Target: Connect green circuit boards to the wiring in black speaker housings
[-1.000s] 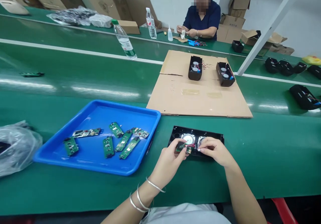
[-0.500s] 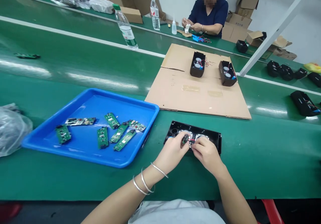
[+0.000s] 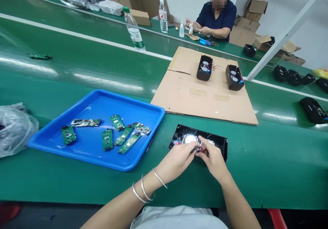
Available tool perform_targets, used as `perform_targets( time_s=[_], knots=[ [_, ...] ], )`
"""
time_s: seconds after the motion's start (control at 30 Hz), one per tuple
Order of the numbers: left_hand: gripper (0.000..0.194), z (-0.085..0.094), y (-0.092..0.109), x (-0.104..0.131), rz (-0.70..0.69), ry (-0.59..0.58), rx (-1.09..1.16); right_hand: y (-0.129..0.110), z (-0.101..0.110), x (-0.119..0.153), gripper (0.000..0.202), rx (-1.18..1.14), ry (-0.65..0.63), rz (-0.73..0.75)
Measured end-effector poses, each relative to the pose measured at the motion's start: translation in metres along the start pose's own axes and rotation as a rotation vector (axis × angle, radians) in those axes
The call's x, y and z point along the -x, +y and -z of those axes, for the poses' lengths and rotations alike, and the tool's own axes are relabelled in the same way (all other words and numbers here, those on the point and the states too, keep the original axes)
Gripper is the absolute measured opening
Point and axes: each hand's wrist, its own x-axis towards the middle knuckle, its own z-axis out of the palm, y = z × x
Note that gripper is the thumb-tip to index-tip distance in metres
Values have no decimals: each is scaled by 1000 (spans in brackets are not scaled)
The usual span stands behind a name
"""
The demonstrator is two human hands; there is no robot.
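A black speaker housing lies on the green table in front of me, with round silver speaker drivers inside. Over its near edge, my left hand pinches a small circuit board, mostly hidden by the fingers. My right hand is closed on thin red and black wires right beside the board. The fingertips of both hands nearly meet, so where wires and board join cannot be made out.
A blue tray with several green circuit boards stands to the left, near a clear plastic bag. Beyond the housing lies a cardboard sheet bearing two open speaker housings. A co-worker sits across; a water bottle stands between.
Both hands have turned and closed in around the board and wires, hiding more of them. More of the left driver shows now. The camera view has shifted slightly.
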Motion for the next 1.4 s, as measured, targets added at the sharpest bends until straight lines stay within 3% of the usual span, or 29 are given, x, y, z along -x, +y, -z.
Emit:
perform_targets(
  time_s=[0.13, 0.43, 0.57, 0.63, 0.73, 0.87, 0.97, 1.1, 1.2, 1.4],
  knots=[
    [27, -1, -3, 0, -33, 33, 70, -6, 4, -3, 17, 26, -29, 64],
    [25, 5, 3, -1, 51, 79, 131, -3, -3, -3, 17, 94, 27, 75],
    [21, 1, 8, 8, 92, 145, 53, -3, 13, -16, 13, -86, -160, -103],
    [19, -5, 9, 16, 38, 215, -27, -4, 21, -27, 13, -45, -237, -142],
    [19, -14, 7, 26, -111, 293, -182, -7, 23, -45, 12, 122, -347, -66],
    [19, -22, 3, 32, -233, 316, -293, -13, 9, -57, 20, 146, -430, -10],
    [18, -23, 2, 32, -251, 332, -315, -12, 2, -57, 22, 116, -385, -21],
    [18, -21, 1, 30, -184, 343, -271, -3, 3, -48, 16, 25, -176, -129],
    [19, -20, 0, 25, -55, 344, -166, 2, 5, -40, 10, -96, -41, -232],
    [17, -13, 1, 8, 256, 346, 86, 7, 7, -26, 9, -287, 88, -305]
  ],
)
